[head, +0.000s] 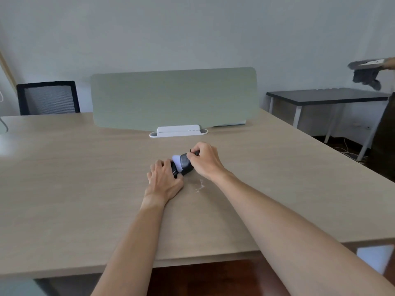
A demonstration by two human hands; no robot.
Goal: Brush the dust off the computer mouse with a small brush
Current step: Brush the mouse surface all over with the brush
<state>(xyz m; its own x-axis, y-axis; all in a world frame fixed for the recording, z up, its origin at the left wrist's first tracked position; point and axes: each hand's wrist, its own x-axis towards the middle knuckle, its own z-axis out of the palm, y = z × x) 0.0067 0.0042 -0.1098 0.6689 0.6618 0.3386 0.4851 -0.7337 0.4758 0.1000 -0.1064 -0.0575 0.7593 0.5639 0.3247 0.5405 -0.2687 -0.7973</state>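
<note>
A: Head view puts the mouse [175,170] mid-desk [85,189], tucked under the left hand [163,181]. That hand's fingers curl over its near-left side and pin it down; only a dark sliver shows past the knuckles.

B: And the brush [184,162]?

A: The right hand [204,162] has it pinched by the far end of the handle, fingers bunched tight. Its dark body slopes down toward the left hand, and the pale bristles [177,159] meet the top of the mouse, or so it looks; the exact contact is hidden.

B: So which way does the mouse lie from the brushing fingers?

A: Left and toward the person. The brush's long axis runs from upper right down to lower left, straight at it. I'd judge any stroke has to travel along that line, with the left hand bracing against the push.

B: Dust?

A: White flecks [199,186] lie on the desk just nearer than the right hand, between the two wrists. Looks like brushing is under way, though how clean the mouse is, I can't tell.
</note>
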